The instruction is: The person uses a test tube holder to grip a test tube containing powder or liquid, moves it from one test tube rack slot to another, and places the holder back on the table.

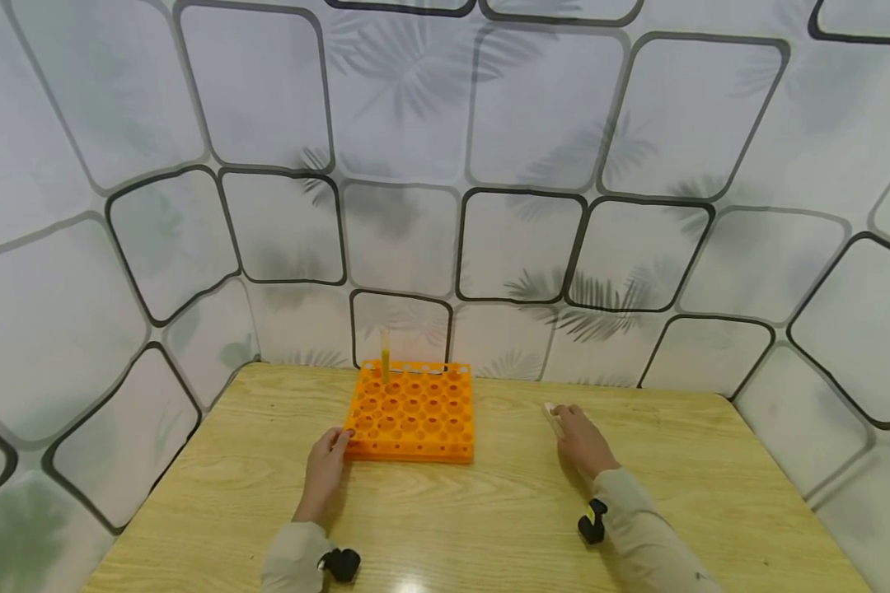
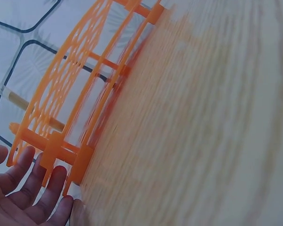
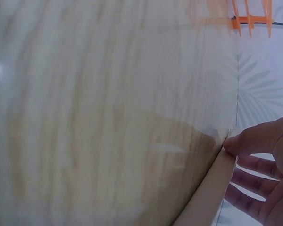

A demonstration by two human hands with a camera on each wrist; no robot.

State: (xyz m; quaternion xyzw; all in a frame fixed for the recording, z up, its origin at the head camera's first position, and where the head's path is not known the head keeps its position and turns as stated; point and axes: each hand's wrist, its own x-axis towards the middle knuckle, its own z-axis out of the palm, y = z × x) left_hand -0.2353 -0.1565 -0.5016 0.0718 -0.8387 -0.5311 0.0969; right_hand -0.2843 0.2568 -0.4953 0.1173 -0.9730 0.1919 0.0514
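Note:
An orange test tube rack (image 1: 413, 451) stands on the table, left of the middle. One clear test tube (image 1: 386, 358) with yellowish contents is upright in its back left part; the left wrist view shows this tube (image 2: 19, 100) too. My left hand (image 1: 323, 471) holds the rack at its front left corner, its fingers (image 2: 56, 190) bent against the rack's end and the thumb on the upper side. Farther right, my right hand (image 1: 584, 441) pinches a narrow, pale tan strip (image 3: 208, 195) low over the table. Its far end is whitish, and its exact kind cannot be told.
The wood-grain table (image 1: 445, 527) runs back to a patterned curtain-like wall (image 1: 519, 247), which also closes in both sides. The rack's back edge is near that wall. A black wrist camera (image 1: 343, 565) sits on the left wrist, another camera (image 1: 592, 523) on the right.

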